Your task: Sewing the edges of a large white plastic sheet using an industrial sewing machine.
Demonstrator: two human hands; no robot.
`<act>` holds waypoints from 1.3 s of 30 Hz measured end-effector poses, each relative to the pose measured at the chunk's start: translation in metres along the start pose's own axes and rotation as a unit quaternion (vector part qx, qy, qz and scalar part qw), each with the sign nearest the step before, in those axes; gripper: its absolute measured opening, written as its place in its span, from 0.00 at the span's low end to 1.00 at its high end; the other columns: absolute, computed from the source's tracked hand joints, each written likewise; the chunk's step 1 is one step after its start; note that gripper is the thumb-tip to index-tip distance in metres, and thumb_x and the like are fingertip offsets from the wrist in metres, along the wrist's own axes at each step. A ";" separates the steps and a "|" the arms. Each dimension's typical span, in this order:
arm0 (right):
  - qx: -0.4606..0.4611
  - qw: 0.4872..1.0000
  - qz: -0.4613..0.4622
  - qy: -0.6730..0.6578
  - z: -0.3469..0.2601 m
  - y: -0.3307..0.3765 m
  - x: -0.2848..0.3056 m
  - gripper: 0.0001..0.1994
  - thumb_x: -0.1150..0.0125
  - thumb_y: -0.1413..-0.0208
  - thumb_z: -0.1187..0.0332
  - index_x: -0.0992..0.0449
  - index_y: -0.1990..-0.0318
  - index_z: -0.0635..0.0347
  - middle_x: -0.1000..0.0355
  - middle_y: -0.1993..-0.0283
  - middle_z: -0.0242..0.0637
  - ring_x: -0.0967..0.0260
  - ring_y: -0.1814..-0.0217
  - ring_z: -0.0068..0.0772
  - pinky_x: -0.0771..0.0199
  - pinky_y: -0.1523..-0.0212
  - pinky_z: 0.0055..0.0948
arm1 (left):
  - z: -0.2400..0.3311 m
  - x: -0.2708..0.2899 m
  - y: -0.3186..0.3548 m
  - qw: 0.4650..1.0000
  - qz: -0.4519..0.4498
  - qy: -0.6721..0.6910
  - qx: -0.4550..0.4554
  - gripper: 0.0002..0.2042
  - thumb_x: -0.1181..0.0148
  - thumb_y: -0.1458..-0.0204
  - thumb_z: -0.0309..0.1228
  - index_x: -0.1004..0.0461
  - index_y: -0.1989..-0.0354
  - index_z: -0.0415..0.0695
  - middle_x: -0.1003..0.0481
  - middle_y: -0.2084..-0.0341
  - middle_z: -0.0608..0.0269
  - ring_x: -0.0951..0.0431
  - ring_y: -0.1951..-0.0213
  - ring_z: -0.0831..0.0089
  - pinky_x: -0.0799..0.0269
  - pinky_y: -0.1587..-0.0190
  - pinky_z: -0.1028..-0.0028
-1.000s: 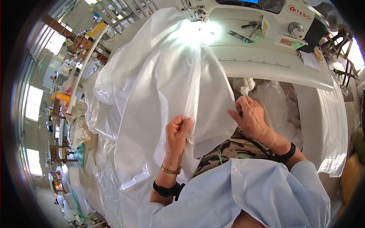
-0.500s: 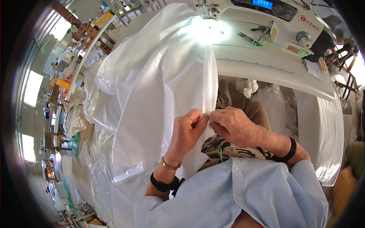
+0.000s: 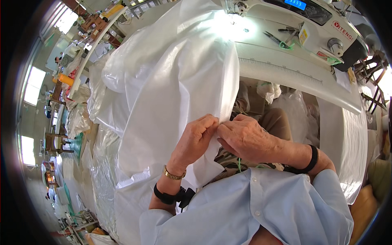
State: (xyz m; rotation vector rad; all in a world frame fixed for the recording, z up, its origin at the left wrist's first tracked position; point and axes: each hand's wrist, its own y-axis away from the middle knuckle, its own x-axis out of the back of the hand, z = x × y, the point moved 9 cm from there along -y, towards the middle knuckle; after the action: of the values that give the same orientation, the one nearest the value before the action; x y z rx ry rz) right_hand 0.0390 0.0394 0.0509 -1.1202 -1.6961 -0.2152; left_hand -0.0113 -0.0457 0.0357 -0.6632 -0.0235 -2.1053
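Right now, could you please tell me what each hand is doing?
Left hand: closed, pinching the edge of the white sheet.
Right hand: closed, pinching the same edge beside it.

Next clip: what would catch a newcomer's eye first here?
The large translucent white woven plastic sheet fills the middle, draped from the white sewing machine table toward the person. At centre, the left hand and right hand meet, pinching the sheet's right edge. A bright lamp glare sits at the top, beside the white sewing machine.
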 end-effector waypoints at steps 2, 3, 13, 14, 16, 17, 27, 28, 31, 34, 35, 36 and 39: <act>0.007 0.999 -0.019 0.037 -0.003 -0.005 -0.005 0.10 0.37 0.47 0.70 0.32 0.64 0.63 0.31 0.72 0.35 0.29 0.70 0.39 0.30 0.63 0.36 | -0.011 0.002 -0.002 0.999 -0.013 0.024 0.034 0.07 0.45 0.39 0.27 0.28 0.68 0.37 0.34 0.81 0.63 0.36 0.79 0.72 0.38 0.74 0.73; 0.006 0.999 -0.021 0.037 -0.002 -0.007 -0.005 0.10 0.37 0.47 0.70 0.32 0.64 0.63 0.31 0.72 0.35 0.29 0.70 0.39 0.30 0.63 0.36 | -0.019 0.001 -0.003 0.995 -0.018 0.067 0.071 0.08 0.44 0.39 0.28 0.29 0.69 0.37 0.36 0.82 0.68 0.38 0.78 0.78 0.41 0.75 0.75; -0.350 0.861 0.277 -0.242 0.142 0.018 -0.045 0.15 0.38 0.43 0.62 0.31 0.56 0.63 0.27 0.66 0.42 0.28 0.65 0.41 0.27 0.58 0.38 | 0.009 0.072 -0.007 0.992 0.045 -0.102 0.053 0.05 0.41 0.44 0.22 0.27 0.71 0.34 0.36 0.84 0.76 0.41 0.79 0.90 0.45 0.78 0.83; -0.349 0.882 0.229 -0.217 0.142 -0.004 -0.059 0.14 0.40 0.43 0.64 0.31 0.54 0.63 0.25 0.65 0.45 0.26 0.61 0.45 0.27 0.58 0.39 | 0.019 0.082 -0.012 0.990 0.048 -0.131 0.036 0.04 0.41 0.44 0.21 0.26 0.70 0.33 0.35 0.84 0.72 0.38 0.79 0.88 0.42 0.77 0.81; -0.330 0.909 0.057 -0.246 0.122 -0.070 -0.094 0.12 0.44 0.42 0.66 0.28 0.55 0.62 0.24 0.61 0.50 0.25 0.57 0.49 0.26 0.57 0.42 | 0.045 0.092 -0.027 0.986 0.014 -0.164 0.010 0.04 0.41 0.45 0.22 0.26 0.68 0.33 0.33 0.84 0.65 0.37 0.81 0.80 0.40 0.77 0.78; -0.146 0.961 0.053 -0.228 0.085 -0.112 -0.076 0.10 0.43 0.43 0.67 0.26 0.57 0.62 0.23 0.61 0.48 0.24 0.56 0.49 0.26 0.56 0.41 | 0.059 0.090 -0.034 0.982 -0.018 -0.190 -0.005 0.03 0.41 0.45 0.22 0.26 0.67 0.34 0.31 0.83 0.58 0.36 0.82 0.72 0.38 0.77 0.74; 0.201 0.966 0.062 -0.150 0.060 -0.088 -0.094 0.11 0.44 0.44 0.66 0.23 0.57 0.61 0.24 0.59 0.50 0.26 0.54 0.50 0.26 0.54 0.41 | 0.011 0.016 -0.002 0.931 -0.126 -0.336 -0.070 0.04 0.44 0.49 0.23 0.32 0.73 0.41 0.30 0.80 0.52 0.25 0.76 0.53 0.32 0.74 0.60; 0.207 0.971 0.049 -0.106 0.059 -0.081 -0.090 0.11 0.44 0.44 0.66 0.23 0.57 0.61 0.24 0.59 0.50 0.26 0.54 0.50 0.26 0.54 0.41 | -0.002 0.016 0.003 0.936 -0.086 -0.339 -0.050 0.04 0.43 0.49 0.22 0.32 0.73 0.42 0.30 0.80 0.53 0.25 0.77 0.54 0.32 0.74 0.61; -0.011 0.944 -0.329 -0.017 0.108 -0.060 -0.078 0.08 0.42 0.44 0.66 0.24 0.61 0.58 0.25 0.58 0.46 0.27 0.53 0.51 0.27 0.53 0.44 | -0.025 0.016 0.013 0.959 0.016 -0.279 -0.037 0.03 0.42 0.50 0.22 0.30 0.71 0.42 0.30 0.81 0.55 0.26 0.78 0.55 0.31 0.75 0.63; 0.008 0.999 -0.034 0.030 0.126 -0.078 0.013 0.04 0.39 0.47 0.69 0.26 0.66 0.55 0.26 0.63 0.37 0.28 0.55 0.43 0.29 0.52 0.42 | -0.044 0.022 0.019 0.980 0.104 -0.165 0.027 0.02 0.41 0.50 0.19 0.25 0.69 0.38 0.29 0.80 0.59 0.27 0.80 0.68 0.33 0.76 0.73; 0.022 0.998 -0.052 0.037 0.132 -0.084 0.018 0.04 0.39 0.47 0.69 0.26 0.66 0.55 0.26 0.63 0.37 0.28 0.55 0.43 0.29 0.52 0.42 | -0.054 0.025 0.023 0.987 0.124 -0.086 0.063 0.02 0.41 0.50 0.18 0.25 0.68 0.36 0.29 0.79 0.60 0.28 0.80 0.74 0.34 0.76 0.76; 0.070 0.993 0.004 0.092 0.134 -0.091 0.034 0.04 0.37 0.48 0.71 0.27 0.66 0.55 0.27 0.62 0.36 0.29 0.55 0.41 0.31 0.51 0.39 | -0.055 0.026 0.027 0.984 0.144 -0.082 0.071 0.02 0.41 0.50 0.18 0.25 0.68 0.36 0.29 0.79 0.60 0.28 0.80 0.74 0.34 0.76 0.76; 0.097 0.989 0.061 0.093 0.148 -0.095 0.046 0.06 0.35 0.49 0.74 0.28 0.67 0.55 0.28 0.61 0.33 0.31 0.54 0.37 0.34 0.49 0.36 | -0.078 0.018 0.033 0.978 0.128 0.057 0.157 0.07 0.41 0.48 0.20 0.21 0.61 0.37 0.26 0.75 0.65 0.30 0.79 0.82 0.34 0.76 0.78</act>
State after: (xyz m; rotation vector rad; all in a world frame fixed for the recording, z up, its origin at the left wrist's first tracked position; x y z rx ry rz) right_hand -0.1310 0.1045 0.0575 -1.0220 -1.4460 -0.0740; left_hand -0.0294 -0.0992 -0.0303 -0.3363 -0.1925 -1.8338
